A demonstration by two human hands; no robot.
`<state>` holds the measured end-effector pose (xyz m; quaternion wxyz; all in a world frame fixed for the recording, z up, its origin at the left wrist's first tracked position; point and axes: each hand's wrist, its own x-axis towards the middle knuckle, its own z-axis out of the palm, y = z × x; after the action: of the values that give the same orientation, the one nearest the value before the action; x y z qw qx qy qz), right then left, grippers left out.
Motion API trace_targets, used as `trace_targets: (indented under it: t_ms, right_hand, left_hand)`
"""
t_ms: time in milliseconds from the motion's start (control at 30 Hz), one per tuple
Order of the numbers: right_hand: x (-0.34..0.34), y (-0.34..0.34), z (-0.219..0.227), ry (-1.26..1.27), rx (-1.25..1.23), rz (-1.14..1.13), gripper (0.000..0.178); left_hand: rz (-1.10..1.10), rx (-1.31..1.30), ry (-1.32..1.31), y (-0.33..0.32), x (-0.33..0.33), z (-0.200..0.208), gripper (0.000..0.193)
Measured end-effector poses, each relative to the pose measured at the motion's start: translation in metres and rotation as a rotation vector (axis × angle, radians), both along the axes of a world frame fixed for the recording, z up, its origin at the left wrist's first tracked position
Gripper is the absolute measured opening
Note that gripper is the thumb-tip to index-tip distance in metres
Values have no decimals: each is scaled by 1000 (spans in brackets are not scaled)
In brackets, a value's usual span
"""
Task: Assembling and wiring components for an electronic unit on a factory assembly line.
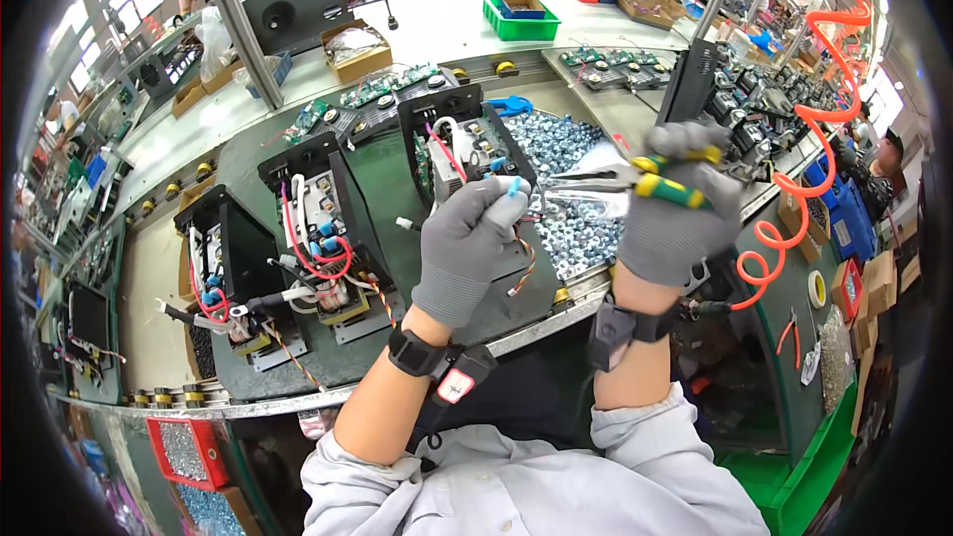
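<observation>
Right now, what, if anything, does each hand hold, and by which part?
The right hand grips pliers by their yellow-green handles. The left hand appears to pinch a small blue piece; which part is unclear.

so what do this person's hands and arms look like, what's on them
The left hand and right hand wear grey gloves with ribbed cuffs. Each wrist carries a black strap with a dark module; the left has a white, red-bordered label. Pale grey sleeves sit pushed up.
</observation>
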<state>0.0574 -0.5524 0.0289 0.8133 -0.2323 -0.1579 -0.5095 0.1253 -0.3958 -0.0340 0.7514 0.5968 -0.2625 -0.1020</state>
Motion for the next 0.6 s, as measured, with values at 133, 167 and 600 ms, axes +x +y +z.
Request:
trace_targets:
  t_ms: [133, 167, 600]
  right_hand:
    - [30, 3, -22, 66, 199, 234, 32]
    - [34, 4, -25, 49, 173, 256, 32]
    - [52, 12, -10, 93, -7, 145, 32]
  left_hand:
    - [-92, 2, 227, 13, 4, 9, 22]
    - [-83, 3, 229, 15, 6, 10, 22]
    - [62, 362, -421, 6, 12, -17, 25]
